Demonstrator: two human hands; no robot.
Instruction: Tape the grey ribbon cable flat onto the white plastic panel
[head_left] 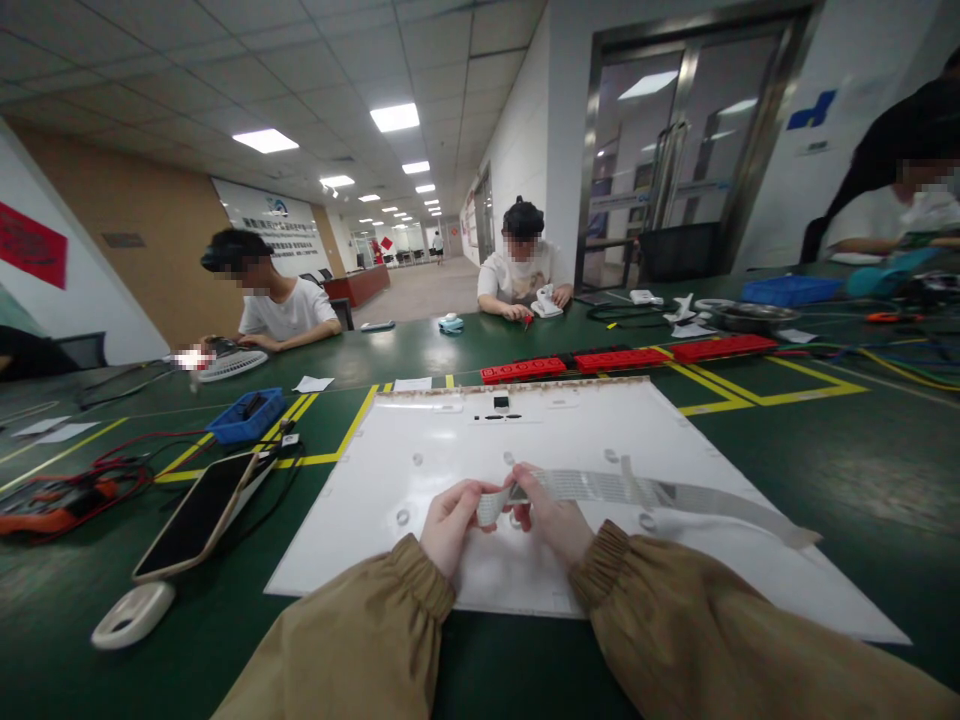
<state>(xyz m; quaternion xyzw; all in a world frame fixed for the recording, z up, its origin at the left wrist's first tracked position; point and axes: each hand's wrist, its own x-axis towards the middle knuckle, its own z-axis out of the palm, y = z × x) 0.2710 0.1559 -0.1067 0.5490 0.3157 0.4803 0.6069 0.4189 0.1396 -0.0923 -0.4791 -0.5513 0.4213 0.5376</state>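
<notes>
A long, thin silvery-white strip [600,486] with faint rows of print runs between my fingers and trails off to the right, its far end curling over the panel. My left hand [450,522] is closed, pinching the strip's short, bent end. Close beside it, my right hand [553,515] grips the same strip between thumb and fingers. Under both hands lies a large white panel [360,540] with small round raised studs and a row of dark slots near its far edge. The fingertips partly hide the stretch of strip between the hands.
Left of the panel lie a phone [199,515], a white oval object [133,614], a blue tray [247,415] and an orange multimeter [52,505] with leads. Red bars [622,359] line the panel's far side. Several people sit around the green table [862,450].
</notes>
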